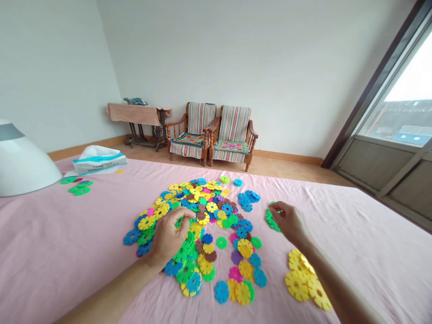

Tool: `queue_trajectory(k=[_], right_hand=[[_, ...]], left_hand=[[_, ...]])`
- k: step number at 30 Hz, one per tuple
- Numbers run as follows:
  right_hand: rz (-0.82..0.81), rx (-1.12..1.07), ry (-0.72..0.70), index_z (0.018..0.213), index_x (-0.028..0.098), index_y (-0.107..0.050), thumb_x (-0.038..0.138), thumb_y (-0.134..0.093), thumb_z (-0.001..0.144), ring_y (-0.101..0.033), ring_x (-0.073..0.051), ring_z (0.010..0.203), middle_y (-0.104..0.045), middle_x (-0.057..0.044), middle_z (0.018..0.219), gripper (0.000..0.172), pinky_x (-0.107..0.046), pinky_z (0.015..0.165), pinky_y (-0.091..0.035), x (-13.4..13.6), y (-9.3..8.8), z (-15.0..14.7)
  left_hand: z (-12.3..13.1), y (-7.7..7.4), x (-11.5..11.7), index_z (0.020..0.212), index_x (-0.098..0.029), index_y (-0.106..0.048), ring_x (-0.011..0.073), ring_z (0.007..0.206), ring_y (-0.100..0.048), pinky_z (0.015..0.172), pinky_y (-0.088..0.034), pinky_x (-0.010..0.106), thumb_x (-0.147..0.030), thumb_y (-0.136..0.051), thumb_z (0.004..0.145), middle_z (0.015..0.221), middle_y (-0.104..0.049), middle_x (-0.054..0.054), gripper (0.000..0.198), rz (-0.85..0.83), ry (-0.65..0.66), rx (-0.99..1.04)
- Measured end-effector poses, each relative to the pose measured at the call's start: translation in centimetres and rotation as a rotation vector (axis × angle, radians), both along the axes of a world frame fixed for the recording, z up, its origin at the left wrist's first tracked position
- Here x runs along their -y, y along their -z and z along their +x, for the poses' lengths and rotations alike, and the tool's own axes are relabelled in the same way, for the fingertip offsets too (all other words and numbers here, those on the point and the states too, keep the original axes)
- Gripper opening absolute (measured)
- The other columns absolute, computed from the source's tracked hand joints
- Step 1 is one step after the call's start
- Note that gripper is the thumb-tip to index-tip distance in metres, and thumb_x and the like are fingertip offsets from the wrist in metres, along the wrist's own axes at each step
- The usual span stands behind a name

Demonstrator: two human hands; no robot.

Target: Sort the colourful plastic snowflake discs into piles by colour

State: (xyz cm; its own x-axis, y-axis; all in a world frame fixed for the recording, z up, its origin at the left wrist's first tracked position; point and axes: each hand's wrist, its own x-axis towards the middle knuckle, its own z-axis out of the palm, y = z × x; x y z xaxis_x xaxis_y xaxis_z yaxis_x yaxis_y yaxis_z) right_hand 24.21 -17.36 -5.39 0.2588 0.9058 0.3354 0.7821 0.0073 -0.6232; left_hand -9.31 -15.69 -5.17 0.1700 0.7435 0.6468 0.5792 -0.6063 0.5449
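In the head view, the left hand (169, 236) curled loosely over the mixed discs (195, 230), the right hand (290, 220) pinched above green discs (270, 220) at their 3 o'clock, neither grip's contents discernible; a low right forearm (332, 270) might have scattered yellow discs (304, 276) at 4 o'clock.

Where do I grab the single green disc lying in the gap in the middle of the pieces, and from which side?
Pinch the green disc by the near and far edges of its notched rim, probably from above: it seems to lie flat, with bare pink cloth at both edges.
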Motion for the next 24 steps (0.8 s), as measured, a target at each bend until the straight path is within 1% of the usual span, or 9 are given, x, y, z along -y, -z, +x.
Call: queue_trajectory(k=[1, 3, 5, 6, 9, 11, 13, 17, 24], right_hand=[[0.007, 0.016, -0.084, 0.082, 0.020, -0.066, 0.035, -0.049, 0.082, -0.062, -0.018, 0.068, -0.069, -0.004, 0.079, 0.023, -0.029, 0.066, -0.046, 0.5, -0.5, -2.1], [0.056, 0.096, -0.345, 0.090, 0.020, -0.066, 0.031, -0.049, 0.085, -0.062, -0.018, 0.077, -0.067, -0.005, 0.086, 0.021, -0.031, 0.071, -0.046, 2.1, -1.7, -6.7], [0.081, 0.197, -0.577, 0.107, 0.021, -0.062, 0.030, -0.054, 0.084, -0.057, -0.022, 0.097, -0.065, -0.007, 0.102, 0.026, -0.036, 0.086, -0.043, 4.1, -2.8, -11.1], [0.075, 0.253, -0.681, 0.109, 0.023, -0.061, 0.032, -0.056, 0.084, -0.056, -0.022, 0.099, -0.064, -0.006, 0.104, 0.027, -0.038, 0.088, -0.042, 5.0, -3.3, -13.0], [0.075, 0.427, -0.985, 0.120, 0.023, -0.054, 0.043, -0.054, 0.086, -0.048, -0.024, 0.114, -0.059, -0.007, 0.120, 0.040, -0.042, 0.096, -0.038, 6.6, -3.5, -17.5], [0.133, 0.526, -1.093, 0.123, 0.019, -0.052, 0.045, -0.047, 0.090, -0.040, -0.026, 0.123, -0.055, -0.008, 0.128, 0.042, -0.044, 0.100, -0.035, 6.5, -2.9, -19.5], [0.193, 0.601, -1.115, 0.120, 0.017, -0.053, 0.042, -0.042, 0.093, -0.036, -0.027, 0.127, -0.054, -0.009, 0.129, 0.039, -0.046, 0.101, -0.034, 5.8, -2.2, -20.9], [0.214, 0.660, -1.001, 0.105, 0.018, -0.058, 0.028, -0.035, 0.097, -0.040, -0.027, 0.122, -0.058, -0.009, 0.121, 0.026, -0.049, 0.098, -0.036, 4.1, -1.3, -21.8], [0.094, 0.649, -0.821, 0.102, 0.018, -0.056, 0.021, -0.045, 0.090, -0.045, -0.025, 0.116, -0.057, -0.010, 0.119, 0.016, -0.045, 0.097, -0.037, 3.5, -1.0, -18.1]], left_hand=[[-0.2, -0.2, -0.2, 0.076, -0.020, -0.065, 0.0171, 0.080, -0.067, 0.077, -0.052, 0.028, -0.017, -0.045, 0.081, 0.080, -0.071, 0.001, 0.021, 0.011, -0.016, 0.005], [-0.8, -0.5, -0.6, 0.077, -0.020, -0.065, 0.0173, 0.081, -0.067, 0.078, -0.052, 0.029, -0.018, -0.045, 0.082, 0.081, -0.072, 0.001, 0.021, 0.021, -0.054, 0.017], [-1.5, -0.7, -1.1, 0.077, -0.020, -0.065, 0.0178, 0.082, -0.067, 0.081, -0.052, 0.030, -0.020, -0.046, 0.082, 0.082, -0.072, 0.001, 0.020, 0.024, -0.110, 0.036], [-1.8, -0.8, -1.3, 0.077, -0.020, -0.065, 0.0181, 0.082, -0.067, 0.081, -0.052, 0.030, -0.022, -0.046, 0.081, 0.082, -0.072, 0.001, 0.020, 0.025, -0.140, 0.050], [-3.0, -1.1, -2.1, 0.077, -0.020, -0.066, 0.0187, 0.082, -0.068, 0.081, -0.052, 0.030, -0.025, -0.047, 0.081, 0.081, -0.073, 0.002, 0.020, 0.021, -0.221, 0.089], [-3.6, -1.1, -2.5, 0.077, -0.019, -0.066, 0.0190, 0.080, -0.068, 0.079, -0.053, 0.030, -0.026, -0.047, 0.080, 0.080, -0.073, 0.002, 0.020, 0.016, -0.262, 0.102], [-4.0, -1.0, -2.8, 0.077, -0.019, -0.066, 0.0192, 0.079, -0.069, 0.078, -0.053, 0.030, -0.027, -0.047, 0.080, 0.079, -0.073, 0.002, 0.021, 0.011, -0.290, 0.103], [-3.9, -0.6, -3.0, 0.076, -0.019, -0.066, 0.0191, 0.078, -0.069, 0.076, -0.053, 0.030, -0.026, -0.046, 0.080, 0.079, -0.073, 0.003, 0.022, 0.004, -0.286, 0.076], [-3.2, -0.1, -2.6, 0.077, -0.019, -0.065, 0.0181, 0.079, -0.068, 0.079, -0.052, 0.030, -0.023, -0.046, 0.083, 0.080, -0.073, 0.002, 0.021, 0.009, -0.219, 0.011]])
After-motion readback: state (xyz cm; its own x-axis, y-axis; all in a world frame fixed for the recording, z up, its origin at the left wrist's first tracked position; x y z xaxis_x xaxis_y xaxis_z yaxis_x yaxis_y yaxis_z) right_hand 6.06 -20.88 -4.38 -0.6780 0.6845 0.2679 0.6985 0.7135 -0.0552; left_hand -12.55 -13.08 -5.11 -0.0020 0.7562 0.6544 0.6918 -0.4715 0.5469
